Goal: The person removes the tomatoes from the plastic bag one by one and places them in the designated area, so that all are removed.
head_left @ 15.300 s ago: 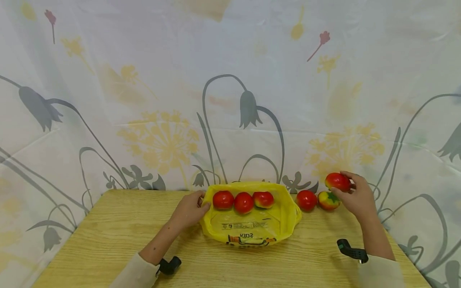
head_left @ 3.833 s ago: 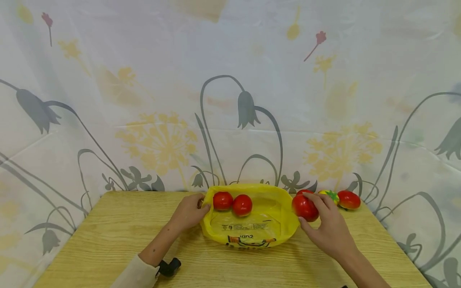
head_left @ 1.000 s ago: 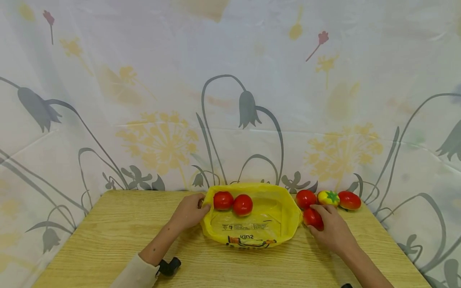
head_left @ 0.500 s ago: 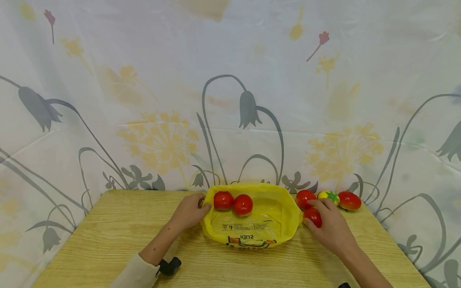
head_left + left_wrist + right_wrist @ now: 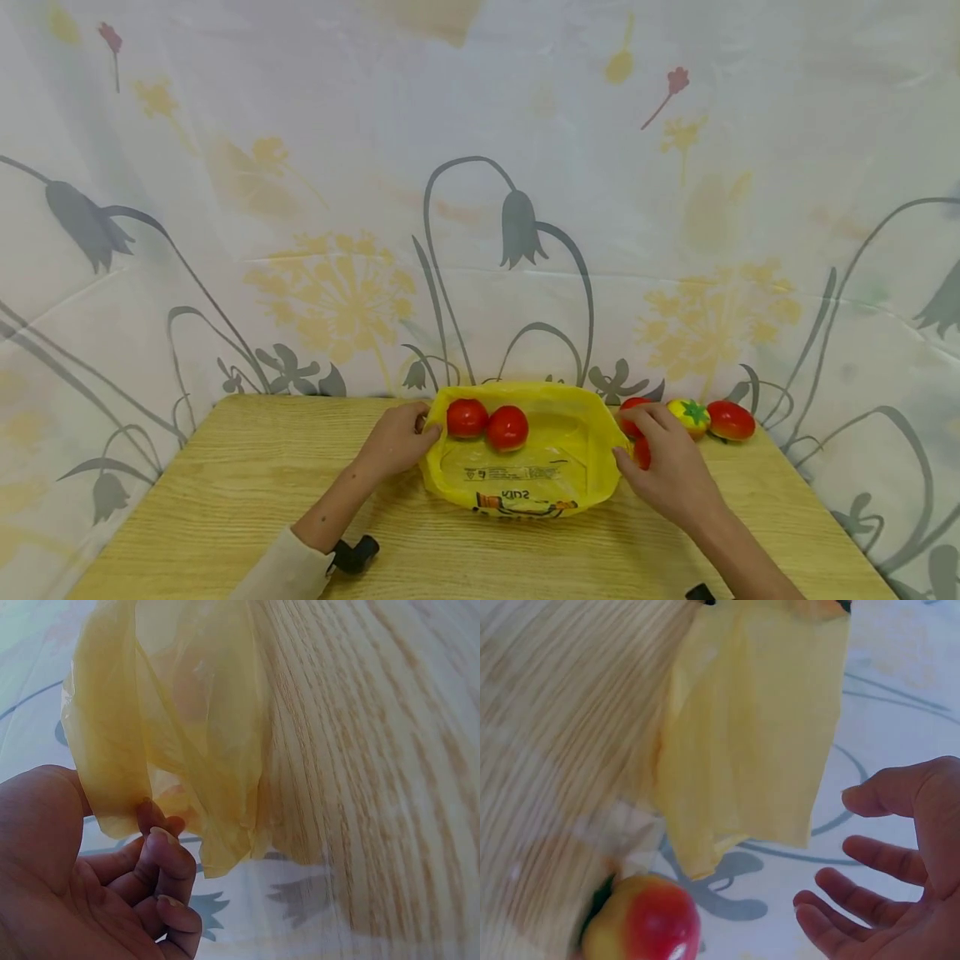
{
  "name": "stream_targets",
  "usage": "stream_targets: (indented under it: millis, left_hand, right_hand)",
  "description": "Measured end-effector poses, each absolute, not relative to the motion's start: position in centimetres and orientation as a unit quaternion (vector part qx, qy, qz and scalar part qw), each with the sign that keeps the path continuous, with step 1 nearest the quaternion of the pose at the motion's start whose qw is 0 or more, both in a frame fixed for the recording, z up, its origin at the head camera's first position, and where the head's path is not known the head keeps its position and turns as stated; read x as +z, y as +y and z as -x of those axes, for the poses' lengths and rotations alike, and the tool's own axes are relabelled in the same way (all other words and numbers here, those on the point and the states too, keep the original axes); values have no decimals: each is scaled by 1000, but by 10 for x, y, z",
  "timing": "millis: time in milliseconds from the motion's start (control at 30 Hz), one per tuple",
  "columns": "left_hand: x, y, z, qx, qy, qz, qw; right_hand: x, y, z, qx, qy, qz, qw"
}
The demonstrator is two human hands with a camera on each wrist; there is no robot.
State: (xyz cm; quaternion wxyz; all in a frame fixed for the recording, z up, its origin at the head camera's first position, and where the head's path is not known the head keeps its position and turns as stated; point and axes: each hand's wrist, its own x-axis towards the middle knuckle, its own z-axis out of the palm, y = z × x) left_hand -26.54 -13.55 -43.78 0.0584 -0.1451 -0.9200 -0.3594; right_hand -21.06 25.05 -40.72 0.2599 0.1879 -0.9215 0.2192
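A yellow plastic bag (image 5: pixel 555 458) stands with its mouth wide, two red toy tomatoes (image 5: pixel 507 429) inside. My left hand (image 5: pixel 395 443) pinches its left rim; the left wrist view shows thumb and fingers (image 5: pixel 161 855) on the thin film. My right hand (image 5: pixel 667 467) is at the bag's right side, holding nothing. In the right wrist view that hand (image 5: pixel 900 862) is spread apart from the bag (image 5: pixel 757 727). Partly hidden behind it in the head view is a red tomato (image 5: pixel 642 452), with another red one (image 5: pixel 628 408) just beyond.
Farther right along the table's back edge lie a yellow tomato with a green leaf top (image 5: pixel 690 415) and an oval red one (image 5: pixel 731 421). The wooden table (image 5: pixel 480 558) ends at a flower-printed curtain (image 5: pixel 480 100). A tomato (image 5: pixel 641 919) shows low in the right wrist view.
The bag held three tomatoes at first, now two; one was set down to its right. My right hand has let go of it and moved left to the bag's rim. The left hand stays.
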Motion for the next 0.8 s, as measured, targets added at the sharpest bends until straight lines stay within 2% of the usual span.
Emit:
stream_targets:
  millis: [800]
  left_hand:
    - [-434,-133,264,-365,-919,141,57]
  right_hand:
    - [-413,195,226,237,-918,-239,211]
